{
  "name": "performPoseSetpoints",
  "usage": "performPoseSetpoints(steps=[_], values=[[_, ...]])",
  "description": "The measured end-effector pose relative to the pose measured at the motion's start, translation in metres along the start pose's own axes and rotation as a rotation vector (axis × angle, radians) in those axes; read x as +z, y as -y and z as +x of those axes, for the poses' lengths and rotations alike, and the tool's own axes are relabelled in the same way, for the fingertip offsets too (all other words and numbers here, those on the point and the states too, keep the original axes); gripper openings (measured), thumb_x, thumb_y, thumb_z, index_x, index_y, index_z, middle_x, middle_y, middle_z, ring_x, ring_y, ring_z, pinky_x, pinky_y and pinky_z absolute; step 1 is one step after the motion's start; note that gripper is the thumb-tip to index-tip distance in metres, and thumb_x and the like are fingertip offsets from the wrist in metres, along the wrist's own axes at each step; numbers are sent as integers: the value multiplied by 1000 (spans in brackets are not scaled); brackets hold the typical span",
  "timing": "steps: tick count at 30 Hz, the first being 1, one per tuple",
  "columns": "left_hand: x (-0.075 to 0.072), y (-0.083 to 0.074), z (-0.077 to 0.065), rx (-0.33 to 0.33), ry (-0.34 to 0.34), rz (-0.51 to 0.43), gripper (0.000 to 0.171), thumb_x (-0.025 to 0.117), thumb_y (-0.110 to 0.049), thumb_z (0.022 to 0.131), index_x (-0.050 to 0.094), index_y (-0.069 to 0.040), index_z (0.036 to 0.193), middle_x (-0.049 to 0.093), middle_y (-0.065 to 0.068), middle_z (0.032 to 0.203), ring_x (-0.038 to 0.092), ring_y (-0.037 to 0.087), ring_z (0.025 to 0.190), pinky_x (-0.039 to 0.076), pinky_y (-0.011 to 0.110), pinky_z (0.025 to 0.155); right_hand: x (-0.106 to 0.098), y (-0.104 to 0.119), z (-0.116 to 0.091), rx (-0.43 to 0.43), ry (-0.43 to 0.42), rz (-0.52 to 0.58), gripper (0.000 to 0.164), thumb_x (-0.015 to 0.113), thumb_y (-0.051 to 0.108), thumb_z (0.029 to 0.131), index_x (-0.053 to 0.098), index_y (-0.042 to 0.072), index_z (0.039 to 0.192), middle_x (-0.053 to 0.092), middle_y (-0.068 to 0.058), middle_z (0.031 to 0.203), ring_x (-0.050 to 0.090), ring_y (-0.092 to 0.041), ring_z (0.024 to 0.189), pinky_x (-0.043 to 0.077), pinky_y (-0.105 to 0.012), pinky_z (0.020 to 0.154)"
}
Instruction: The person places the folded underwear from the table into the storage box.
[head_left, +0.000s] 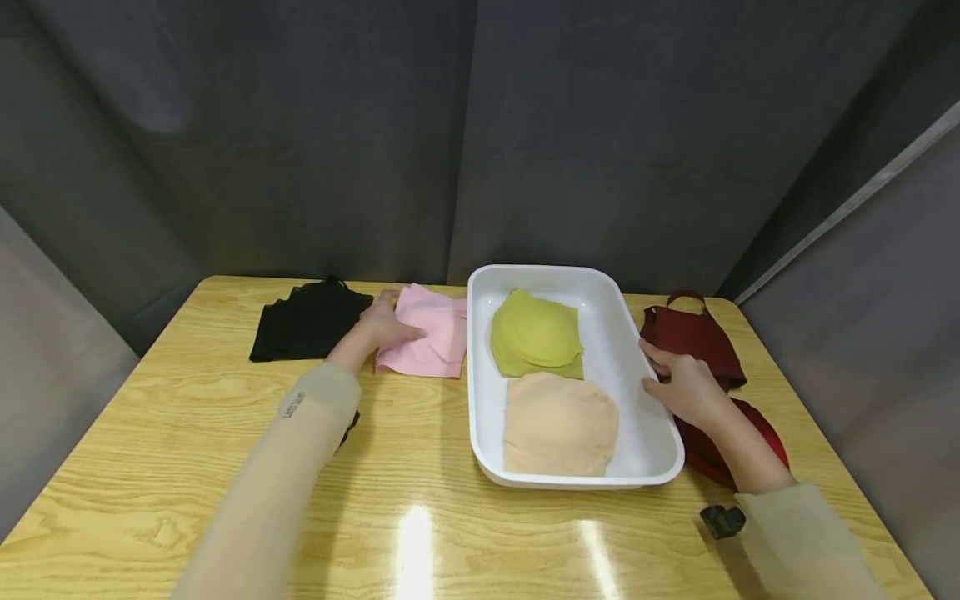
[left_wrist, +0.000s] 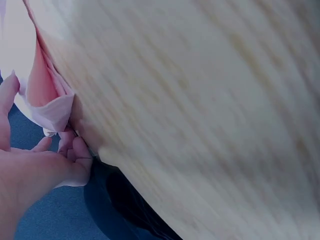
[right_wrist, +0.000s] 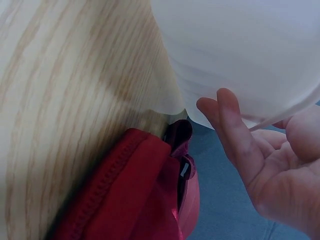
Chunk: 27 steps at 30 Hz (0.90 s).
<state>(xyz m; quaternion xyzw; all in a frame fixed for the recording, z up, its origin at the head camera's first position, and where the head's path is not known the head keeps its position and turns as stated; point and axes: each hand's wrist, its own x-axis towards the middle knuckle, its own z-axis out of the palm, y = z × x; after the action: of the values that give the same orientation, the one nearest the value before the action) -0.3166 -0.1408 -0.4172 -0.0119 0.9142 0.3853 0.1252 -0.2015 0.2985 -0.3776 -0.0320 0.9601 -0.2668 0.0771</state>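
Observation:
My left hand (head_left: 385,327) is at the left side of a folded pink bra (head_left: 442,337). Its thumb lies on the cloth, and its other fingers are by the edge next to a black folded garment (head_left: 307,321). In the left wrist view, the pink cloth (left_wrist: 52,107) stands in a fold between thumb and fingers. My right hand (head_left: 690,387) grips the right rim of a white plastic tub (head_left: 480,417), thumb inside and fingers against the outer wall. Inside lie a yellow-green bra (head_left: 536,333) and a beige bra (head_left: 561,425) nearer me.
Right of the tub, a dark red strapped garment (head_left: 693,346) and a brighter red one (head_left: 765,433) lie under and beside my right forearm. The wooden table (head_left: 405,450) reaches back to a dark grey curtain (head_left: 337,150). A black device (head_left: 723,521) sits at my right wrist.

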Motion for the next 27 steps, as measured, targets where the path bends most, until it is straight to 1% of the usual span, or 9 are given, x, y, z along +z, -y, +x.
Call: performPoseSetpoints(steps=[6, 9, 14, 19, 22, 27], values=[[0, -4, -4, -7, -18, 18, 90, 76, -29, 78, 20, -12, 146, 34, 18, 145, 30, 39, 130, 27, 55, 108, -1, 1, -1, 4, -1, -2, 66, 59, 14, 91, 25, 2, 147, 42, -31, 135, 58, -41, 108, 53, -47, 79], [0, -5, -4, -2, -30, 14, 89, 76, -27, 78, 21, -13, 146, 35, 18, 145, 33, 37, 128, 28, 53, 108, -1, 1, -1, 0, -2, 6, 66, 59, 14, 91, 25, 2, 147, 42, -31, 135, 59, -41, 107, 53, -47, 78], [3, -3, -4, 42, -68, -47, 89, 78, -18, 76, 22, -15, 145, 34, 18, 144, 35, 35, 127, 31, 49, 108, 0, 1, -1, -5, -2, 17, 66, 59, 13, 91, 26, 2, 147, 42, -31, 135, 60, -39, 104, 54, -46, 77], [5, 0, -3, 72, -81, -87, 88, 78, -14, 75, 25, -17, 145, 31, 16, 147, 31, 36, 130, 31, 51, 108, 1, 2, -1, -1, -6, 11, 66, 59, 13, 91, 26, 2, 147, 43, -31, 134, 60, -38, 104, 54, -46, 77], [5, -1, -5, 74, -76, -90, 82, 77, -13, 76, 30, -17, 143, 32, 16, 147, 32, 35, 129, 31, 50, 108, 1, 2, -1, 5, -6, 10, 66, 60, 14, 91, 26, 2, 147, 43, -31, 134, 60, -39, 105, 54, -45, 78], [4, -3, -7, 89, -64, -111, 63, 75, -8, 77, 43, -14, 131, 36, 15, 143, 34, 33, 125, 30, 49, 109, 1, 2, -1, 0, -9, 6, 65, 59, 13, 91, 26, 1, 146, 44, -31, 133, 59, -40, 106, 54, -46, 78]])
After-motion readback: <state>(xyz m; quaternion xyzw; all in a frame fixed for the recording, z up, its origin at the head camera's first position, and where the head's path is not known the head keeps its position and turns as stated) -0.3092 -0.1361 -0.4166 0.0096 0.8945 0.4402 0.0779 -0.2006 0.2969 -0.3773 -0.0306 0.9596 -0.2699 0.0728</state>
